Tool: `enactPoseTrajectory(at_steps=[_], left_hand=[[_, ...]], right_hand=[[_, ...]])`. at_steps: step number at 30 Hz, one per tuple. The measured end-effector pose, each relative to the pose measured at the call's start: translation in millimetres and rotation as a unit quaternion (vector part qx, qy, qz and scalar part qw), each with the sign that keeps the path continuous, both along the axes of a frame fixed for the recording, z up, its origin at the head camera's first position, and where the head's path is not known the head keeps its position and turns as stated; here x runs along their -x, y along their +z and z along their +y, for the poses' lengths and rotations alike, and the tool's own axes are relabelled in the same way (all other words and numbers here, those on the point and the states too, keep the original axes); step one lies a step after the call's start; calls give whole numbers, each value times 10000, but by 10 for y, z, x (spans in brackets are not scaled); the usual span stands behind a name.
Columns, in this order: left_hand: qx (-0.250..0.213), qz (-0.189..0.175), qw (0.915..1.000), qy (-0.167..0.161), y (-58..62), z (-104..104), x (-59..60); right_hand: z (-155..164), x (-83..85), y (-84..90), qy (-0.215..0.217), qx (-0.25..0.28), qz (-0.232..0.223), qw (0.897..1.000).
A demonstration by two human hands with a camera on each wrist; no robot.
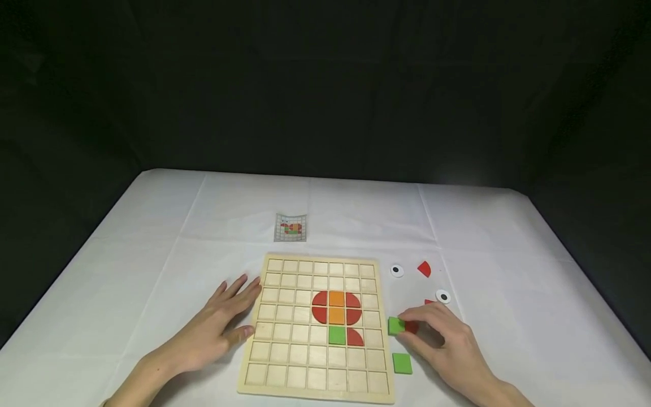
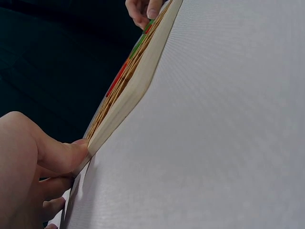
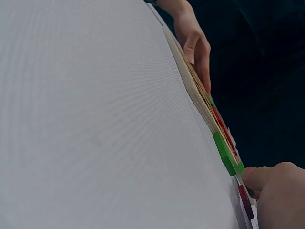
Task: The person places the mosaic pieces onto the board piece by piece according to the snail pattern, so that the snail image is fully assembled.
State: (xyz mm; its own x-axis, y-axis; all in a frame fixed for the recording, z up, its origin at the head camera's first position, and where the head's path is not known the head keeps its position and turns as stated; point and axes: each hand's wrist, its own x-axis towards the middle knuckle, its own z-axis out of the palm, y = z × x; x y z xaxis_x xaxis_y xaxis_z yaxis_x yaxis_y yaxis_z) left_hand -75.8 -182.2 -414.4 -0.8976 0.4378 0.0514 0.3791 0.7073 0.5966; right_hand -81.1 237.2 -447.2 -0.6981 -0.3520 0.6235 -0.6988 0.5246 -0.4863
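My right hand (image 1: 447,347) pinches a green square tile (image 1: 394,326) between thumb and forefinger, just off the right edge of the wooden grid board (image 1: 285,354). A red piece (image 1: 412,327) lies partly hidden under those fingers. My left hand (image 1: 216,328) rests at the board's left edge, its fingers extended and the thumb (image 2: 71,155) touching the side. On the grid, red quarter-circle tiles (image 1: 320,315) flank two orange squares (image 1: 337,298). Below them sit a green square (image 1: 337,334) and another red quarter-circle (image 1: 355,338).
Right of the board lie a loose green square (image 1: 402,363), a red quarter-circle (image 1: 425,269), a partly covered red piece (image 1: 429,301) and two eye discs, one nearer (image 1: 443,296) and one farther (image 1: 396,271). A small pattern card (image 1: 290,228) lies beyond the board on the white cloth (image 1: 152,249).
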Motion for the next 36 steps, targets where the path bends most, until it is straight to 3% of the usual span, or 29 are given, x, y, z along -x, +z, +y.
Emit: enactPoseTrajectory(at_steps=[26,32,36], left_hand=[[14,41,10000,26,-5,7,-4],[13,69,10000,23,-9,7,-1],[13,73,10000,20,-10,10,1]], right_hand=[[-259,-48,34,476,199,168,9985],[-361,-80,50,543,172,-80,9983],[-439,-66,40,721,179,-9,9972]])
